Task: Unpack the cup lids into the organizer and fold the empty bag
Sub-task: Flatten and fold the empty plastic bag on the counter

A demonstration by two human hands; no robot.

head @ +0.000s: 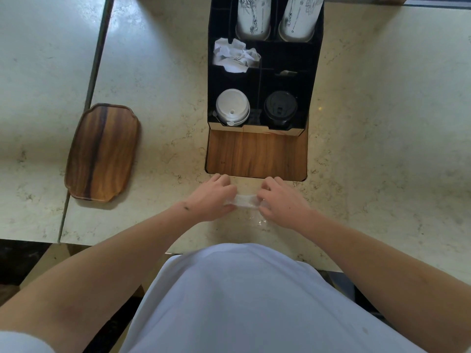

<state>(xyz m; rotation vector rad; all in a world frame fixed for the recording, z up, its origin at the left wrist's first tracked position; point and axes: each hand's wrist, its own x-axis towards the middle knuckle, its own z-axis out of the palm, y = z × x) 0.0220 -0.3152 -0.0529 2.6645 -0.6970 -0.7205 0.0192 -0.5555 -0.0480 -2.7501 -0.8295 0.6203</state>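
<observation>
A clear plastic bag [245, 201], folded down to a narrow strip, lies on the counter just in front of me. My left hand [214, 197] pinches its left end and my right hand [282, 201] pinches its right end. Beyond them stands the black organizer [314, 72]. Its front left compartment holds a stack of white cup lids [232, 106], and the front right one holds black cup lids [280, 108]. A crumpled white paper [235, 56] fills a middle compartment. Two stacks of printed white cups [253, 17] stand in the back compartments.
A wooden tray [102, 152] lies on the counter to the left. The organizer's wooden base [256, 155] juts out toward my hands. The marble counter [382, 149] stretches right; a seam runs down its left side. The near counter edge is at my waist.
</observation>
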